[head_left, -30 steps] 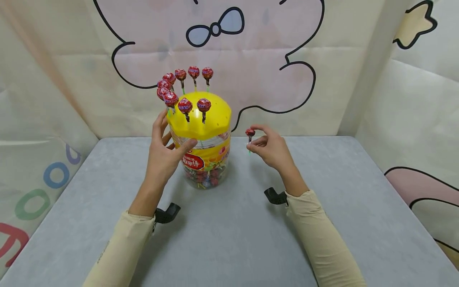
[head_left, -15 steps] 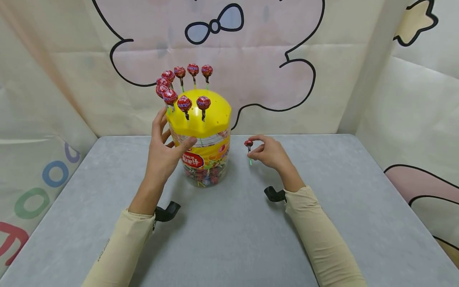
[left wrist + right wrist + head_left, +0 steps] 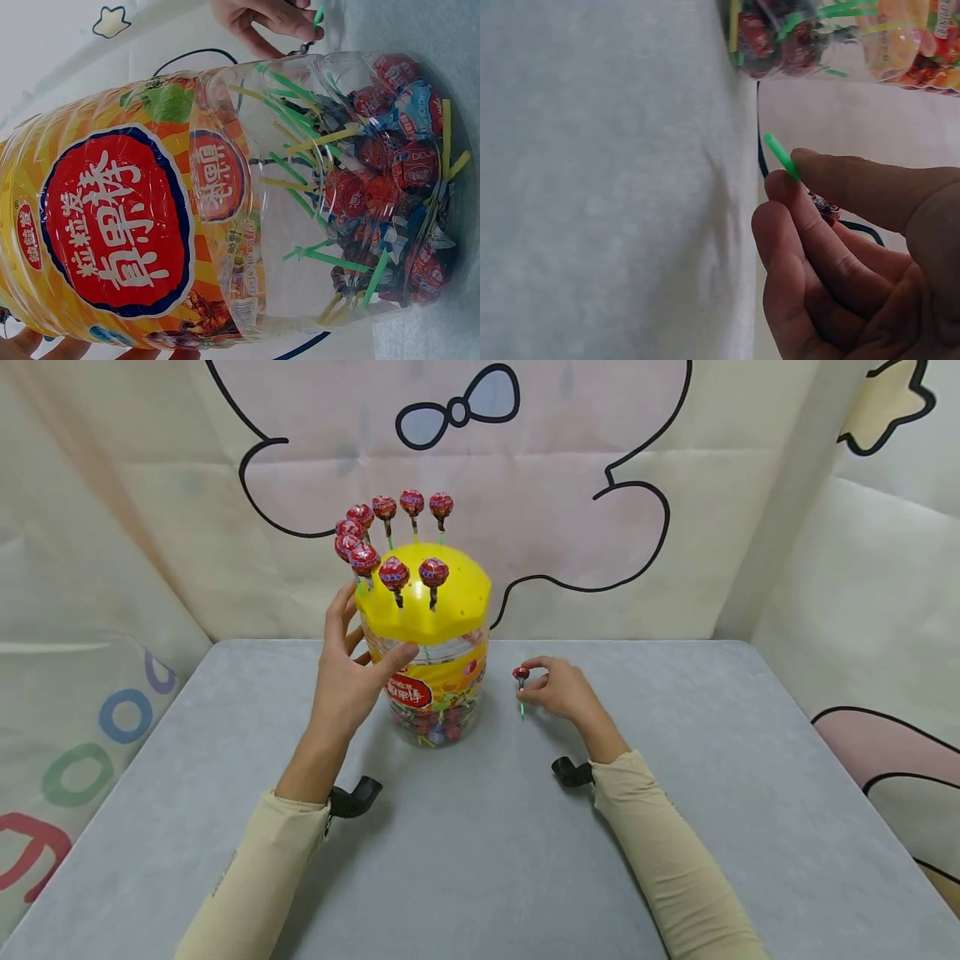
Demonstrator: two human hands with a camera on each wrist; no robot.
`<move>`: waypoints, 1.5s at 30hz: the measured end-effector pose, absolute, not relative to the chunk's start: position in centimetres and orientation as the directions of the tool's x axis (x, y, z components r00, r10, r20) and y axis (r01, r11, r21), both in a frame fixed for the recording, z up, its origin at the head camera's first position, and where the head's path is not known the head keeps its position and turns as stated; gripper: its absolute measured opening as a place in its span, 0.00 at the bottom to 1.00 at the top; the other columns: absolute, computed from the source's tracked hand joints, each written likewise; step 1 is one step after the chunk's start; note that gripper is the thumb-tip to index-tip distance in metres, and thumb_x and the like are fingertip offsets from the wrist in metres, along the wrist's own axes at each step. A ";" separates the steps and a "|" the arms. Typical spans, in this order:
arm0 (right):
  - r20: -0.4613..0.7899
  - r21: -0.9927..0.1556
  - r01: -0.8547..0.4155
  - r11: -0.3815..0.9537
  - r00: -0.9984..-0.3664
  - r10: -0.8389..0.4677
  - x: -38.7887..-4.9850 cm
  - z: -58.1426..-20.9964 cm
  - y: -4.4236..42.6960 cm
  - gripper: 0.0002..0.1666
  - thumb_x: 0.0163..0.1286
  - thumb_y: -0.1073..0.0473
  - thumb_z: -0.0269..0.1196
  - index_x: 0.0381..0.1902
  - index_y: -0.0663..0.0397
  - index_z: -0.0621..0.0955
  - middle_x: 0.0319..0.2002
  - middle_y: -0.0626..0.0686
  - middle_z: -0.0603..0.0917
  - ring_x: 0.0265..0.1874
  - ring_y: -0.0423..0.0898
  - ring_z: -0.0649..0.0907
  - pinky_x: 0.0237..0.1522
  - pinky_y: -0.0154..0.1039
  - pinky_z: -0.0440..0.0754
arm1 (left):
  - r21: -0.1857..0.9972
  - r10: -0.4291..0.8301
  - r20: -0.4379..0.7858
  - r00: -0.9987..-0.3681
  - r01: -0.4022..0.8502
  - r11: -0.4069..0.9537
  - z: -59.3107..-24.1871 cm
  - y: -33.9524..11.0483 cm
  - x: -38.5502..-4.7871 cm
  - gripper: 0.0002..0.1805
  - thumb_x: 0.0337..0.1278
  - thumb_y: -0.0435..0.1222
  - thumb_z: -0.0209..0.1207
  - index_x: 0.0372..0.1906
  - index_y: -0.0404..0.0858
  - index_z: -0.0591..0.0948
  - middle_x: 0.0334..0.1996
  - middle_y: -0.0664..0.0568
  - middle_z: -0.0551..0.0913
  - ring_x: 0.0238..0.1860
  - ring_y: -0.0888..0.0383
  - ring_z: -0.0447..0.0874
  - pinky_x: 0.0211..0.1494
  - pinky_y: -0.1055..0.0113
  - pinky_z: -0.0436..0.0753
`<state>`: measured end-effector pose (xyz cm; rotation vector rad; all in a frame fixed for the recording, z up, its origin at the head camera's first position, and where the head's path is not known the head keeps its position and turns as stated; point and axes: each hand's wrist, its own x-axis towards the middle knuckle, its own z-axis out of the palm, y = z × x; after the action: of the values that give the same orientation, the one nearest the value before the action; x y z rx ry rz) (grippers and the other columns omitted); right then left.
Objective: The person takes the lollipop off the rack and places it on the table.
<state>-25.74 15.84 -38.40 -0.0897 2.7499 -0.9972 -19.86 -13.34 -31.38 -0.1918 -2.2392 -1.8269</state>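
One lollipop (image 3: 521,673) in right hand (image 3: 561,691)

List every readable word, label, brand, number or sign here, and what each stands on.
"真果棒": large red oval label on the yellow-lidded, clear plastic jar.
"粒粒发" (probably): smaller, same label.
"DEL", rest hidden: red candy wrapper inside the jar.
Too small or blurred: smaller red oval, blue candy wrapper, red-wrapped lollipops on the lid, dark print on the beige left sleeve.
Coloured rings on the backdrop may be letters.
No readable numbers.
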 end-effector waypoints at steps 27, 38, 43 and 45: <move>-0.223 -0.587 0.004 0.810 -0.962 -0.157 -26.3 -39.8 16.2 0.34 0.62 0.53 0.71 0.65 0.53 0.76 0.35 0.53 0.90 0.26 0.41 0.84 0.30 0.33 0.76 | 0.936 -0.050 0.299 -0.953 0.282 0.211 -31.7 -13.3 -19.9 0.50 0.57 0.44 0.69 0.77 0.65 0.51 0.78 0.58 0.54 0.75 0.47 0.59 0.73 0.42 0.67; -0.250 -0.595 0.023 0.804 -0.955 -0.158 -25.9 -40.2 16.7 0.37 0.60 0.53 0.73 0.66 0.52 0.75 0.35 0.52 0.89 0.27 0.42 0.82 0.31 0.34 0.76 | 0.940 -0.048 0.276 -0.960 0.259 0.220 -32.1 -13.3 -19.8 0.49 0.57 0.45 0.69 0.77 0.65 0.51 0.78 0.58 0.54 0.75 0.47 0.59 0.73 0.42 0.66; -0.222 -0.605 -0.003 0.796 -0.960 -0.172 -26.1 -40.0 16.9 0.36 0.61 0.53 0.73 0.66 0.49 0.75 0.36 0.53 0.88 0.28 0.44 0.81 0.31 0.34 0.76 | 0.934 -0.049 0.297 -0.954 0.279 0.223 -31.9 -13.3 -19.9 0.49 0.58 0.44 0.69 0.77 0.65 0.51 0.78 0.58 0.54 0.75 0.47 0.60 0.73 0.42 0.67; -0.211 -0.607 -0.020 0.794 -0.959 -0.186 -26.3 -39.8 17.1 0.35 0.61 0.54 0.73 0.66 0.49 0.75 0.37 0.53 0.88 0.28 0.44 0.80 0.31 0.34 0.76 | 0.932 -0.049 0.305 -0.951 0.287 0.222 -31.7 -13.3 -20.0 0.49 0.58 0.44 0.69 0.77 0.66 0.51 0.78 0.58 0.54 0.74 0.47 0.60 0.73 0.43 0.68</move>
<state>-26.28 17.06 -39.82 -0.1599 2.7237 -0.9172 -20.01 -13.30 -31.74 -0.2244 -2.2293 -1.7929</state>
